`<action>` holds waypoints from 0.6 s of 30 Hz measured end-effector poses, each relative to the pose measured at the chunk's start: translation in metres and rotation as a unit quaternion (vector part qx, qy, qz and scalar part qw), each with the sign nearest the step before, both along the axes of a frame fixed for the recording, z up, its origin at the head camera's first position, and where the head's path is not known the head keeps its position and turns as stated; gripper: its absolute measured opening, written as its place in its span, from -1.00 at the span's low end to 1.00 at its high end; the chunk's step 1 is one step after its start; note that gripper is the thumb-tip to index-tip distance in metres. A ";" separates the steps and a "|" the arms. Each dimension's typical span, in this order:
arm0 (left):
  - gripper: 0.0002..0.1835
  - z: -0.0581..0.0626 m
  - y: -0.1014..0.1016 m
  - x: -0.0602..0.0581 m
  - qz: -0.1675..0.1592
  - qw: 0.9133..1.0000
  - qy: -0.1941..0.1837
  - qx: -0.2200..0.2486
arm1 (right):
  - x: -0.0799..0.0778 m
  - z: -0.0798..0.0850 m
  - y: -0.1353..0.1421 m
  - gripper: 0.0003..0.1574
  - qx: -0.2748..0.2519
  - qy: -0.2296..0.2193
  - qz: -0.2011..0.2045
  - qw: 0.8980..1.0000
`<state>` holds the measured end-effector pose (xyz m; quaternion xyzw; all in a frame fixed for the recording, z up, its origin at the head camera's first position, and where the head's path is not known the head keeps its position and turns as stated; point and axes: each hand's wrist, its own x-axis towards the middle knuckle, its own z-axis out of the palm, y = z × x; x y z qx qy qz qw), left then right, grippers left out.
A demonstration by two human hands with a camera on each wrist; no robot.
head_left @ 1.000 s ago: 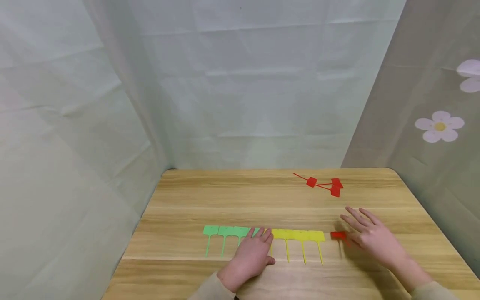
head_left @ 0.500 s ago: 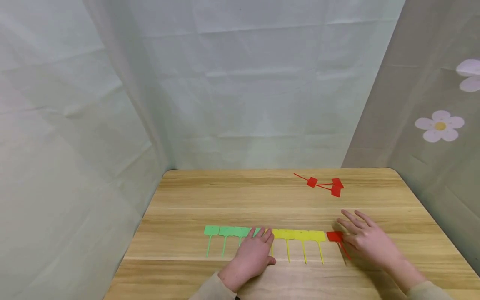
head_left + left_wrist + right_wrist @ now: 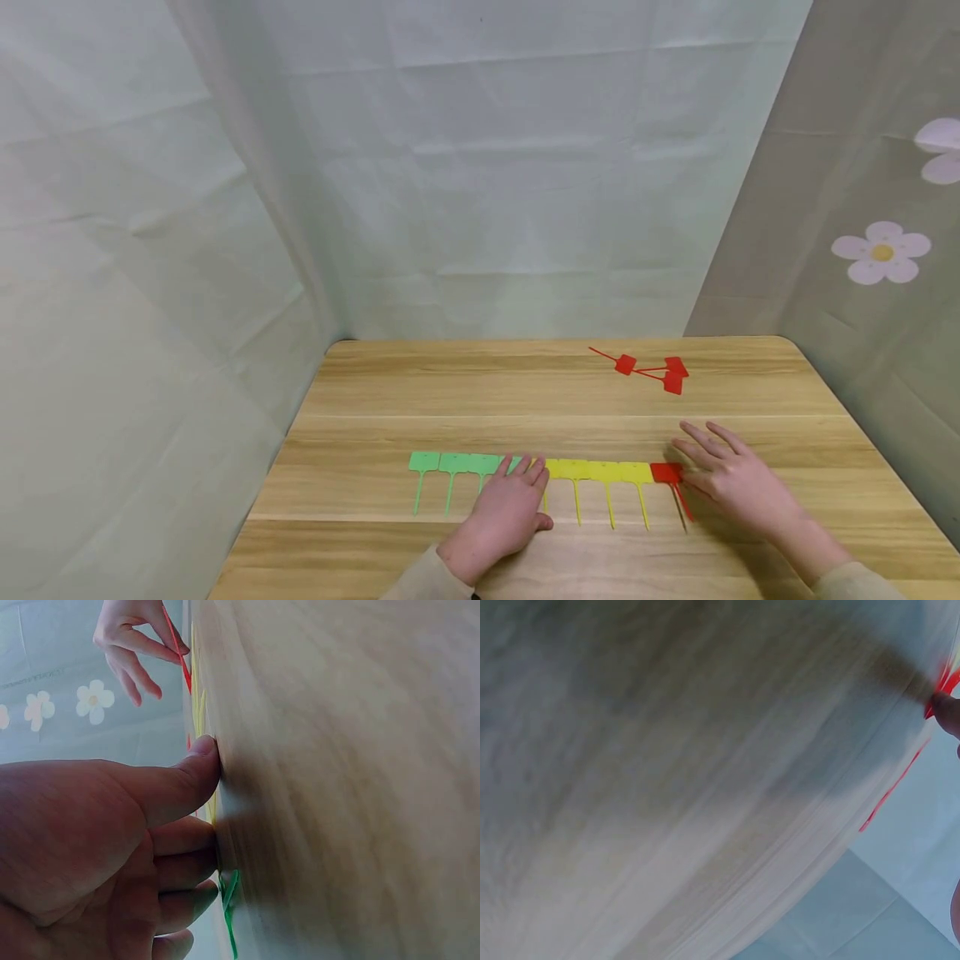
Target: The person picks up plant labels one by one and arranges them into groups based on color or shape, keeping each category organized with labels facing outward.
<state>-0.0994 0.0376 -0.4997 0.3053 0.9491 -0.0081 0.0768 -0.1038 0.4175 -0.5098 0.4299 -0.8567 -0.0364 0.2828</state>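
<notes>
A row of flat tags with thin tails crosses the table: green tags (image 3: 453, 462) at left, yellow tags (image 3: 600, 471) beside them. My left hand (image 3: 506, 508) lies over where green meets yellow, fingers extended and pressing down, hiding part of the row. At the row's right end, my right hand (image 3: 738, 483) pinches a red tag (image 3: 663, 472) between thumb and index finger, the other fingers spread. That tag's left edge is right at the last yellow one, and its tail slants toward me. In the right wrist view, a fingertip (image 3: 949, 712) meets the red tag (image 3: 945, 682).
Several more red tags (image 3: 672, 382) lie loosely at the back right of the wooden table (image 3: 450, 392). A pale cloth curtain (image 3: 510, 208) hangs behind it, and a flower-patterned one (image 3: 862, 317) is on the right.
My right hand has moved left and slightly nearer, bringing the red tag from a gap away up to the yellow row's end. The left hand has stayed in place.
</notes>
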 end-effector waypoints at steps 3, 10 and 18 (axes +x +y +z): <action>-0.20 0.000 0.000 0.000 -0.001 1.000 0.003 0.000 | 0.000 0.000 0.000 0.05 -0.003 0.000 0.001 1.000; -0.20 0.000 0.000 0.000 -0.002 1.000 0.001 0.005 | 0.000 0.000 0.001 0.05 -0.001 0.001 -0.002 1.000; -0.20 -0.002 0.000 -0.001 -0.003 1.000 0.004 0.002 | 0.000 -0.003 0.002 0.03 -0.004 0.001 0.002 1.000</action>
